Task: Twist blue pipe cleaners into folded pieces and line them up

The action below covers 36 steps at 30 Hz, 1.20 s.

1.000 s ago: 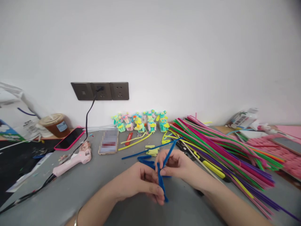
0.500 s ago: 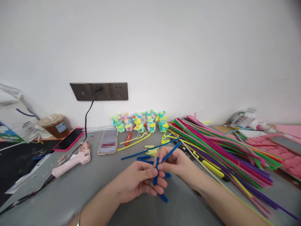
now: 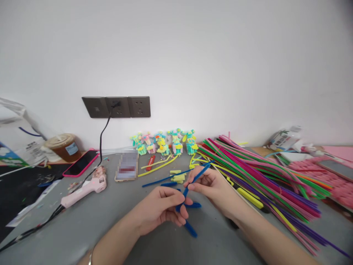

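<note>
A fuzzy blue stem (image 3: 200,173) runs up and to the right between my two hands, near the middle of the view. My left hand (image 3: 168,206) pinches its lower, bent part between thumb and fingers. Higher up, my right hand (image 3: 202,184) has thumb and fingertips closed on the same stem. Short blue pieces (image 3: 191,229) lie on the grey table mat below and behind the hands. Just beyond them are a long blue stem (image 3: 157,180) and a small bundle of pale yellow pieces (image 3: 178,177).
Several small pastel figures (image 3: 176,143) stand along the wall. Many coloured stems (image 3: 248,169) and a yellow-handled tool (image 3: 249,197) lie at right. To the left are a pink glue gun (image 3: 82,193), a pink-cased phone (image 3: 82,163), another phone (image 3: 127,165) and a drink cup (image 3: 64,147).
My hands have shifted slightly apart at the stem, the right one a little up and to the right. The blue stem between them now slants more, its lower part less upright.
</note>
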Motion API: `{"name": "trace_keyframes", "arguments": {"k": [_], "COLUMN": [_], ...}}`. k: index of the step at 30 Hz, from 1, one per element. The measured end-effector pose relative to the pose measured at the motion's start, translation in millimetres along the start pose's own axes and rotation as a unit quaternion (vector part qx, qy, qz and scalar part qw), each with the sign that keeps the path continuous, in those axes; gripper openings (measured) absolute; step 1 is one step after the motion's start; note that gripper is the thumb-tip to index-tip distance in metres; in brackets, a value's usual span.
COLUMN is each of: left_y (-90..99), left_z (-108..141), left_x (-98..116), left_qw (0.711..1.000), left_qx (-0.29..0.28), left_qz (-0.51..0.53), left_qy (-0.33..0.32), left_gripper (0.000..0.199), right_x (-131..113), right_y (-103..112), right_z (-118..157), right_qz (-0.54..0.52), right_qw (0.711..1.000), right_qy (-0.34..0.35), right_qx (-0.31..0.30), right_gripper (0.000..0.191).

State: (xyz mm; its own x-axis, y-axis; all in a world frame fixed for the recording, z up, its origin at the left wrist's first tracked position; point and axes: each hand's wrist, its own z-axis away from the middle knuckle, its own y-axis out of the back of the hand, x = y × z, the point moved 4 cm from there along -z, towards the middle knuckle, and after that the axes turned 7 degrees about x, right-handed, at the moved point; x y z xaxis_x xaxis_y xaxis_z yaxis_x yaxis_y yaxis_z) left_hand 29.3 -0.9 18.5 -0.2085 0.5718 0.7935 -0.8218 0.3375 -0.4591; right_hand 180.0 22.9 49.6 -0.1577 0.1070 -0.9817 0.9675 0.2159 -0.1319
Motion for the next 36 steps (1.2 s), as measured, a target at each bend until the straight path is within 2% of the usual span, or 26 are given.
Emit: {"name": "trace_keyframes", "arguments": {"k": [6,14,19,24,26,32,36], "left_y": [-0.6,-0.8,0.6,0.8,0.5,3.6,4.6], "left_z": [0,-2,-2,0,1,0,0], "left_x": [2,-2,0,0,1,12,14], "left_qw": [0.999,0.999,0.997,0.989,0.992,0.986,0.976], "left_qx": [0.008,0.014,0.048,0.080,0.076,0.089,0.105], "left_qz": [0.019,0.025,0.067,0.119,0.100,-0.017,-0.087], "left_qy": [-0.031,-0.017,-0.009,0.037,0.016,-0.143,-0.171], "left_gripper": [0.030,0.025,0.031,0.040,0.038,0.026,0.025], "right_x": [6,5,-10,-20,-21,-18,-16], "right_y": [-8,-8,-7,-6,-5,4,6], "right_z": [2,2,7,14,13,7,3], "right_qz": [-0.004,0.063,0.100,0.107,0.101,0.093,0.100], "right_qw": [0.999,0.998,0.988,0.972,0.971,0.974,0.975], "right_qy": [-0.037,0.014,0.120,0.203,0.206,0.177,0.168], "right_qx": [-0.027,-0.025,0.024,0.054,0.060,0.107,0.102], "right_gripper": [0.024,0.029,0.020,0.012,0.012,0.015,0.017]}}
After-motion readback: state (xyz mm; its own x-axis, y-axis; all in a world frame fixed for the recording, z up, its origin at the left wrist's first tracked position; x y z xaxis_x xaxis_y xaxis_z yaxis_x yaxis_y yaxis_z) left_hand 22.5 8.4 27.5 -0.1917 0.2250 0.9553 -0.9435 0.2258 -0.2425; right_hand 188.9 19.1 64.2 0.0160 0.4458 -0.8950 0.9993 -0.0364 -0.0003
